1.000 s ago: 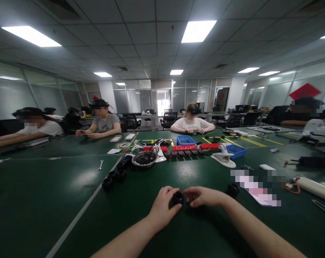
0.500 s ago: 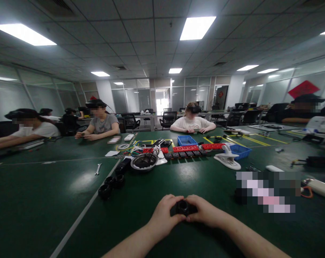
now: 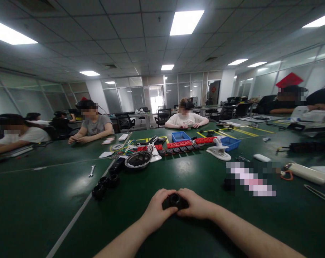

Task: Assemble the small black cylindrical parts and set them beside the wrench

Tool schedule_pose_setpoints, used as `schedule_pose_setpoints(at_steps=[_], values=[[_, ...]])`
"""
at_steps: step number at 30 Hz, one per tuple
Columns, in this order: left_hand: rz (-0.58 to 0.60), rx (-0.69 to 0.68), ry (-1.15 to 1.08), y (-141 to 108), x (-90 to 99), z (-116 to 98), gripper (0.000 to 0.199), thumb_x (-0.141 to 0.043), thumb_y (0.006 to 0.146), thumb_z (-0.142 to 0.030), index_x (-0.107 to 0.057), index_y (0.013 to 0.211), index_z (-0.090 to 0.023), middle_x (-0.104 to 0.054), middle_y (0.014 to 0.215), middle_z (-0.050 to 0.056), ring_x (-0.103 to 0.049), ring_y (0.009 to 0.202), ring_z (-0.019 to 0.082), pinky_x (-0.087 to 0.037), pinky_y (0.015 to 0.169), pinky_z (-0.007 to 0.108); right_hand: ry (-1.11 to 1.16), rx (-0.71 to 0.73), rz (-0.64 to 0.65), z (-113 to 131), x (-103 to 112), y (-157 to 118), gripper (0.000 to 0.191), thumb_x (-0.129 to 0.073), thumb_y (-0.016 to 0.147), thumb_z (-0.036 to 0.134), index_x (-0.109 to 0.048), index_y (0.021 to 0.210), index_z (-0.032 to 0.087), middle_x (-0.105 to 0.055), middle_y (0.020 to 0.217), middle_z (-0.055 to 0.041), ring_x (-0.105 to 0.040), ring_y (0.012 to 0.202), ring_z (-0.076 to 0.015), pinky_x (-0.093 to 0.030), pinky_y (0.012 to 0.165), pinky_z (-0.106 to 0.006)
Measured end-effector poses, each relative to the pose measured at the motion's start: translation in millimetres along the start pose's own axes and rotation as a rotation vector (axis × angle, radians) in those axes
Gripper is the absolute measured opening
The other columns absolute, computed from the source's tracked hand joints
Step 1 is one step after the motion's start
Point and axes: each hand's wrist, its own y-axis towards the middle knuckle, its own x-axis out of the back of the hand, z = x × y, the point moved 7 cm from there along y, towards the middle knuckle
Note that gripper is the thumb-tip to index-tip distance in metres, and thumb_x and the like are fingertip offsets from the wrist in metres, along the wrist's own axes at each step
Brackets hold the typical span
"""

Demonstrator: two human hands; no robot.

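A small black ring-shaped part (image 3: 174, 199) rests low over the green table, its round opening facing up. My left hand (image 3: 158, 209) curls round its left side, thumb in front and fingers behind. From the right, my right hand (image 3: 193, 204) closes on the same part, and the fingertips of both hands nearly meet. Several similar black parts (image 3: 105, 186) stand in a cluster to the left, beside a pale line on the table.
Beyond my hands lie a round metal-rimmed dish (image 3: 138, 160), red power strips (image 3: 179, 144), blue baskets (image 3: 181, 136) and a white clip base (image 3: 218, 153). A wrench (image 3: 91, 171) lies at left. Other people sit around the table.
The view has turned slightly to the right, so the scene sits further left in the picture. Both hands still hold the black part, with little change in grip.
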Motion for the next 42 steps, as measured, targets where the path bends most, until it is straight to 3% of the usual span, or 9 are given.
schedule_pose_setpoints(at_steps=[4,9,14,22,26,32,35,38,42], values=[[0.033,-0.021,-0.009,-2.7,-4.0,-3.3,0.041,-0.064,0.066,-0.021,-0.056,0.106,-0.024,-0.057,0.096,0.003,-0.052,0.091,0.019,-0.04,0.081,0.03,0.078,-0.007,0.085,-6.2,2.0,-3.6,0.036,-0.071,0.057,0.029,-0.058,0.088,0.016,-0.054,0.085,-0.0014,-0.05,0.079,-0.0167,-0.039,0.066,-0.025],[-0.11,0.057,0.09,-5.4,-4.9,0.8,0.041,-0.066,0.063,-0.022,-0.057,0.103,-0.022,-0.057,0.091,0.003,-0.053,0.087,0.02,-0.041,0.078,0.032,-0.179,-0.162,-0.08,-4.6,-1.0,-2.9,0.042,-0.068,0.055,0.048,-0.056,0.079,0.015,-0.056,0.076,-0.0035,-0.05,0.07,-0.0185,-0.037,0.062,-0.028],[-0.171,0.042,0.126,-5.6,-1.8,-1.1,0.038,-0.064,0.065,-0.022,-0.056,0.102,-0.021,-0.058,0.093,0.003,-0.053,0.091,0.021,-0.04,0.082,0.033,-0.314,-0.124,-0.196,7.8,-2.4,-3.3,0.04,-0.062,0.062,0.045,-0.056,0.087,0.015,-0.056,0.085,-0.008,-0.049,0.081,-0.023,-0.036,0.073,-0.035],[0.022,-0.032,0.022,-4.9,-6.3,-5.6,0.04,-0.064,0.067,-0.022,-0.055,0.106,-0.023,-0.057,0.098,0.004,-0.052,0.093,0.019,-0.041,0.081,0.031,0.083,0.054,0.122,-4.6,2.8,-5.5,0.031,-0.069,0.061,0.027,-0.058,0.087,0.015,-0.053,0.085,-0.0008,-0.049,0.077,-0.0147,-0.038,0.065,-0.023],[-0.054,-0.007,0.039,-6.4,-7.7,-3.2,0.039,-0.066,0.064,-0.022,-0.057,0.102,-0.022,-0.057,0.093,0.003,-0.053,0.087,0.019,-0.042,0.077,0.031,0.007,-0.065,0.029,-9.9,2.3,-4.6,0.037,-0.073,0.054,0.039,-0.056,0.077,0.015,-0.053,0.074,0.0009,-0.048,0.066,-0.0134,-0.034,0.055,-0.021],[-0.14,0.027,0.063,-4.7,-5.5,2.7,0.038,-0.066,0.063,-0.018,-0.056,0.099,-0.02,-0.056,0.091,0.003,-0.052,0.087,0.02,-0.042,0.078,0.034,-0.324,-0.101,-0.156,7.8,1.5,-5.6,0.046,-0.062,0.059,0.055,-0.056,0.082,0.015,-0.057,0.079,-0.0056,-0.049,0.075,-0.021,-0.036,0.069,-0.034],[-0.086,0.016,0.04,-2.9,-4.8,2.1,0.037,-0.065,0.064,-0.018,-0.056,0.1,-0.021,-0.056,0.094,0.003,-0.052,0.088,0.02,-0.042,0.076,0.033,-0.214,-0.034,-0.077,7.5,1.8,-5.0,0.051,-0.068,0.056,0.049,-0.056,0.092,0.015,-0.055,0.088,-0.0059,-0.049,0.081,-0.0214,-0.037,0.072,-0.033],[0.013,0.012,0.01,-2.8,-7.7,0.0,0.039,-0.064,0.065,-0.02,-0.055,0.103,-0.023,-0.055,0.096,0.004,-0.052,0.088,0.02,-0.042,0.072,0.03,-0.015,0.059,0.094,2.3,1.4,-5.8,0.036,-0.069,0.06,0.033,-0.058,0.089,0.016,-0.054,0.085,-0.002,-0.05,0.079,-0.0168,-0.038,0.068,-0.026],[0.06,0.018,-0.003,-4.5,-12.0,-2.1,0.04,-0.066,0.064,-0.023,-0.055,0.103,-0.023,-0.055,0.094,0.003,-0.052,0.084,0.019,-0.041,0.068,0.027,0.148,0.007,0.173,-8.3,1.3,-7.9,0.027,-0.069,0.06,0.029,-0.058,0.081,0.015,-0.053,0.075,0.002,-0.05,0.068,-0.0121,-0.036,0.057,-0.02]])
